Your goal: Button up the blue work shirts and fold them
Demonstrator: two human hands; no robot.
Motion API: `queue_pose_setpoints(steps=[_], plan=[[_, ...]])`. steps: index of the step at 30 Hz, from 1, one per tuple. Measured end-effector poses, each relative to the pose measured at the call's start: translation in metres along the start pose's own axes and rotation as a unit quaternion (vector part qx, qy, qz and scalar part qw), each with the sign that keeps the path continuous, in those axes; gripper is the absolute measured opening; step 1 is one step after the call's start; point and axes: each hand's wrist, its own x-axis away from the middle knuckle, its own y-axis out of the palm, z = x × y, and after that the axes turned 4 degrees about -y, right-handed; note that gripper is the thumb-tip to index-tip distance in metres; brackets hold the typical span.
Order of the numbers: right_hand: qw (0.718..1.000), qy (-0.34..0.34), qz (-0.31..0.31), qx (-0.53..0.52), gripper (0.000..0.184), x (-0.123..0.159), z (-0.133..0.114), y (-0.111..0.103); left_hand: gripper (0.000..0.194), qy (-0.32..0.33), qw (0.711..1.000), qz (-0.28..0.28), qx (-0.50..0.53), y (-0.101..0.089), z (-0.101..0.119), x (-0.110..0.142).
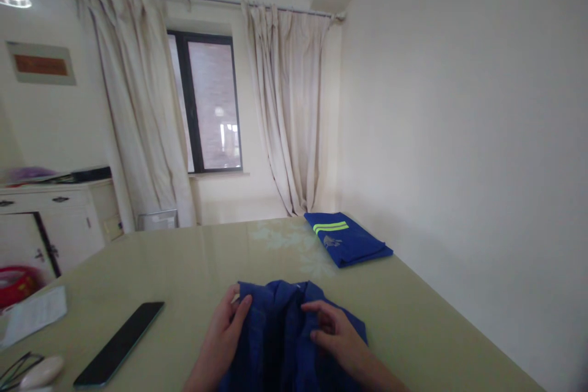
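A rumpled dark blue garment [280,331] lies on the pale green table [193,269] right in front of me. My left hand [225,331] grips its left edge, thumb on top and fingers curled over the cloth. My right hand [333,334] rests on the garment's right side, with the fingers bent and pinching a fold. Farther back on the right, near the wall, a second blue garment [346,237] with two yellow-green stripes lies neatly folded.
A black phone [120,343] lies on the table to my left. Glasses [18,364], a small white oval object [40,372] and a paper [34,313] sit at the left edge. A white cabinet [50,220], curtains and a window stand behind.
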Motion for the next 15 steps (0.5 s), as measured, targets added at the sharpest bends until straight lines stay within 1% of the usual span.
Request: queue_pose_setpoints(steps=[1,2,3,4,5,7,9,11,12,15], plan=[[0.999,-0.006,0.03,0.019,0.045,0.001,0.001,-0.003,0.09,0.002,1.0,-0.006,0.022,-0.005,0.0,0.0],[0.997,-0.005,0.069,0.032,0.037,0.001,0.002,-0.008,0.101,-0.002,0.999,-0.004,0.047,-0.013,0.001,-0.001],[0.994,0.002,0.104,0.034,0.034,0.001,0.001,-0.015,0.107,-0.009,0.998,0.007,0.062,-0.021,0.001,-0.003],[0.991,0.014,0.132,0.018,0.034,0.001,0.0,-0.024,0.107,-0.017,0.998,0.021,0.06,-0.031,0.002,-0.005],[0.988,0.025,0.152,-0.01,0.034,0.001,-0.003,-0.035,0.098,-0.025,0.998,0.031,0.042,-0.04,0.003,-0.007],[0.981,0.036,0.173,-0.077,0.032,0.002,-0.013,-0.057,0.072,-0.025,0.999,0.019,-0.035,-0.057,0.006,-0.01],[0.975,0.021,0.189,-0.115,0.028,0.004,-0.027,-0.077,0.052,0.016,0.989,-0.015,-0.145,-0.068,0.009,-0.011],[0.975,0.007,0.186,-0.117,0.031,0.01,-0.043,-0.091,0.045,0.074,0.961,-0.043,-0.264,-0.071,0.008,-0.011],[0.979,0.008,0.171,-0.113,0.037,0.014,-0.051,-0.095,0.044,0.094,0.942,-0.047,-0.32,-0.072,0.007,-0.01],[0.994,0.043,0.076,-0.069,0.061,0.026,-0.068,-0.108,0.042,0.107,0.885,-0.027,-0.452,-0.073,0.003,-0.008]])
